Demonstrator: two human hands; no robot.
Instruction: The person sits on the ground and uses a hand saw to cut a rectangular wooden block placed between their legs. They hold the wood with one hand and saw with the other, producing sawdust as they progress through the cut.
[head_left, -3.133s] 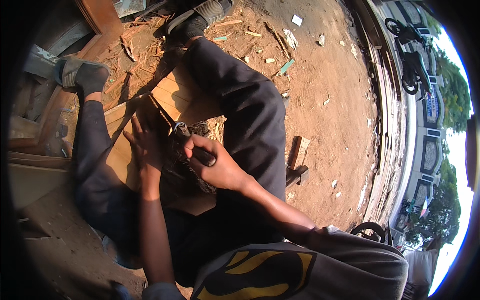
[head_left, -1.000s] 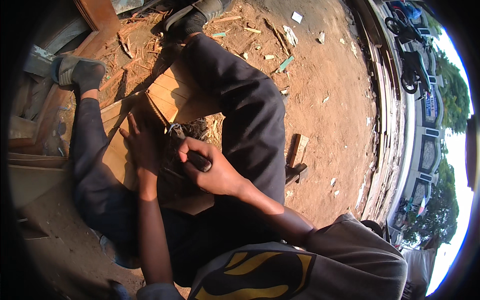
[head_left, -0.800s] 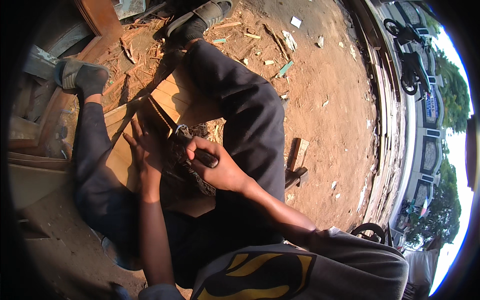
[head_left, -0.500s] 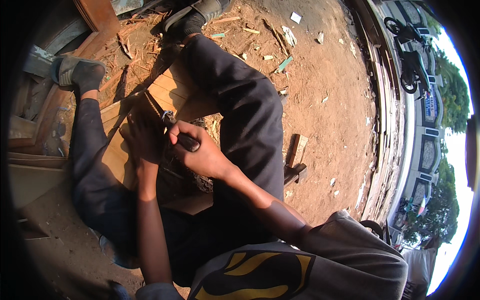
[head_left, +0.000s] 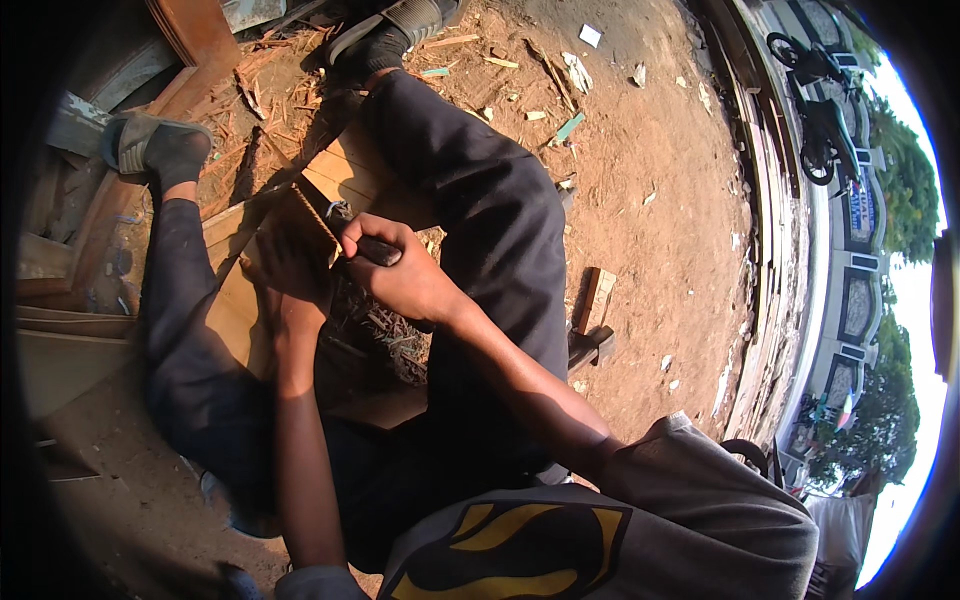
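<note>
My right hand [head_left: 398, 275] is closed around the dark handle of a tool [head_left: 380, 251] with a metal collar at its upper end; the rest of the tool is hard to make out. It sits along the pale cut edge of tan wooden boards [head_left: 342, 170] lying between my legs. My left hand [head_left: 287, 275] rests spread on a board [head_left: 237, 318] just left of the tool, mostly in shadow. Dark shavings [head_left: 385, 340] lie below my right hand.
My trousered legs [head_left: 500, 250] bracket the boards. Old wooden frames [head_left: 190, 35] lie at upper left. Dirt ground with scraps [head_left: 650, 250] spreads right, holding a wood block [head_left: 598, 300] near my right leg. Long planks [head_left: 755, 250] and parked motorbikes [head_left: 815, 120] are further right.
Over the last second my right hand and the tool have moved up along the board edge, away from my body. My left hand stays on the board.
</note>
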